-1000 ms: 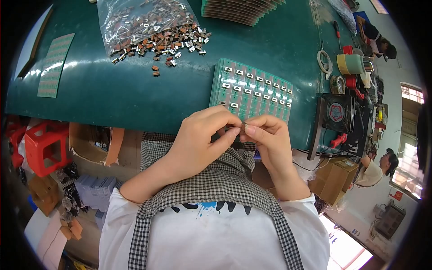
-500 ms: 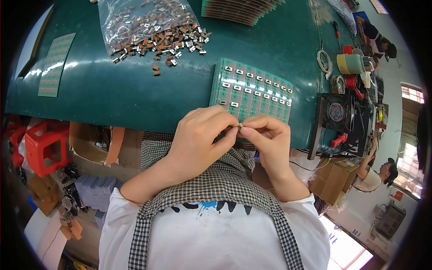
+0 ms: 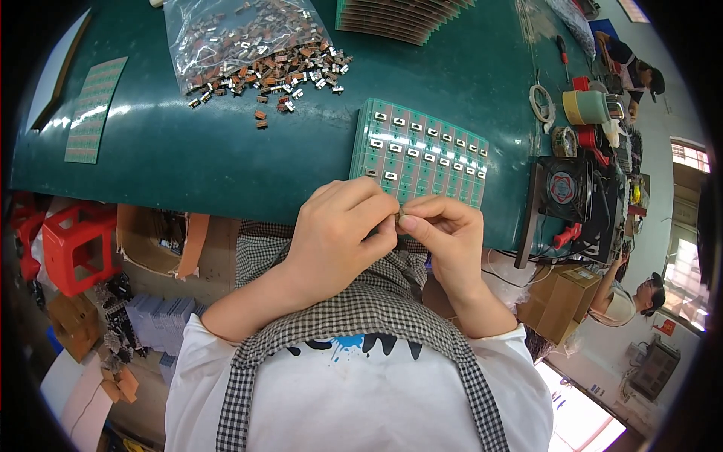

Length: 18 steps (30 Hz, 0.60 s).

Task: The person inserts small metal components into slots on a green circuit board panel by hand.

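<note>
My left hand [image 3: 339, 226] and my right hand [image 3: 449, 235] meet at the near edge of the table, both closed in a pinch. Between the fingertips sits a tiny part [image 3: 400, 216], mostly covered and too small to name. Just beyond my hands lies a stack of green circuit board panels [image 3: 422, 184]. Small slide switches [image 3: 413, 152] with metal tops stand in its two far rows, and a couple more start the third row. My left hand hides the panel's near left corner.
Loose slide switches [image 3: 301, 71] spill from a clear plastic bag [image 3: 218, 38] at the far left. More panels [image 3: 403, 16] stand fanned at the back; a single panel [image 3: 94, 113] lies left. A fan [image 3: 565, 188] stands at right. Two people [image 3: 636, 75] are at the far right.
My fingertips have closed further over the tiny part, so less of it shows. Otherwise my hands stay nearly in place. The nearer person at right has shifted slightly.
</note>
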Tool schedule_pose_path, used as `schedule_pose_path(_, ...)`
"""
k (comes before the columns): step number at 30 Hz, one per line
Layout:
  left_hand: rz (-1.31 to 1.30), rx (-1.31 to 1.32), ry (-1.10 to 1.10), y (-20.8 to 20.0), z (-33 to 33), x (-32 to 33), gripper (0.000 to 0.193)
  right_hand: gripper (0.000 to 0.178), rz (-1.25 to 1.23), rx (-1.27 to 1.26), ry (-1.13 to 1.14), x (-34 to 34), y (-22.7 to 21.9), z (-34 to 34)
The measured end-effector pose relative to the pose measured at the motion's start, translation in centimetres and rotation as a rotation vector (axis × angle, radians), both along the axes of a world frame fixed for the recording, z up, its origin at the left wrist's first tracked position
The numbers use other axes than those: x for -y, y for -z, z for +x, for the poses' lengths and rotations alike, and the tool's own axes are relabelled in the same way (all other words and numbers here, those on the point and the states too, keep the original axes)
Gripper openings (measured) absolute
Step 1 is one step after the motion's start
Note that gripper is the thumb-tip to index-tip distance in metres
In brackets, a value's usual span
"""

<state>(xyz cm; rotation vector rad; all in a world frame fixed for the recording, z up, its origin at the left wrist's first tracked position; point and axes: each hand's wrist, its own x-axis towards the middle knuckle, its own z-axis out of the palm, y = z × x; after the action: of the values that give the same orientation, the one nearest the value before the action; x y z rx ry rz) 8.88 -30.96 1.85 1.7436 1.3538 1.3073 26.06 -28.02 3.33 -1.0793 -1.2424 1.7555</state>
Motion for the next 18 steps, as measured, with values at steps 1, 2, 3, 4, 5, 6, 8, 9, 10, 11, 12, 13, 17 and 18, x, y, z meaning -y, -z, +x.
schedule_pose_path(1,0.029,-0.021,-0.017,0.0,0.0,0.0,0.01,0.009,0.0,0.0,0.0,-0.1,0.0,0.1)
schedule_pose_path(2,0.03,-0.021,-0.016,-0.1,0.0,0.0,0.01,0.009,-0.077,-0.047,0.002,-0.2,-0.1,0.3)
schedule_pose_path(3,-0.042,0.08,0.013,-0.1,0.0,0.1,0.009,0.009,-0.154,-0.096,0.003,-0.4,-0.1,0.5)
schedule_pose_path(4,-0.114,0.181,0.042,-0.2,0.0,0.1,0.009,0.009,-0.154,-0.097,0.003,-0.6,0.0,0.6)
schedule_pose_path(5,-0.114,0.18,0.041,-0.2,0.0,0.1,0.009,0.01,-0.276,-0.159,-0.005,-0.8,0.1,0.7)
schedule_pose_path(6,-0.11,0.174,0.043,-0.1,0.0,0.1,0.009,0.012,-0.398,-0.221,-0.012,-1.0,0.1,0.8)
schedule_pose_path(8,-0.106,0.168,0.045,-0.1,0.0,0.1,0.009,0.013,-0.426,-0.243,-0.029,-1.1,0.2,1.0)
schedule_pose_path(9,-0.087,0.169,0.043,-0.1,0.1,0.0,0.009,0.014,-0.455,-0.267,-0.048,-1.2,0.2,1.0)
schedule_pose_path(10,-0.068,0.169,0.041,-0.1,0.1,0.0,0.009,0.014,-0.455,-0.267,-0.047,-1.2,0.2,1.0)
schedule_pose_path(11,-0.069,0.169,0.042,-0.2,0.0,0.0,0.009,0.014,-0.464,-0.267,-0.065,-1.3,0.2,1.0)
schedule_pose_path(12,-0.098,0.193,0.059,-0.3,0.0,0.0,0.008,0.014,-0.472,-0.268,-0.083,-1.4,0.2,1.0)
schedule_pose_path(13,-0.127,0.217,0.077,-0.4,-0.1,-0.1,0.008,0.014,-0.472,-0.268,-0.082,-1.4,0.2,1.1)
schedule_pose_path(17,-0.224,0.319,0.125,-0.6,-0.4,-0.1,0.007,0.013,-0.515,-0.289,-0.132,-1.6,0.2,1.2)
schedule_pose_path(18,-0.225,0.315,0.126,-0.7,-0.4,-0.1,0.007,0.012,-0.519,-0.286,-0.148,-1.7,0.1,1.1)
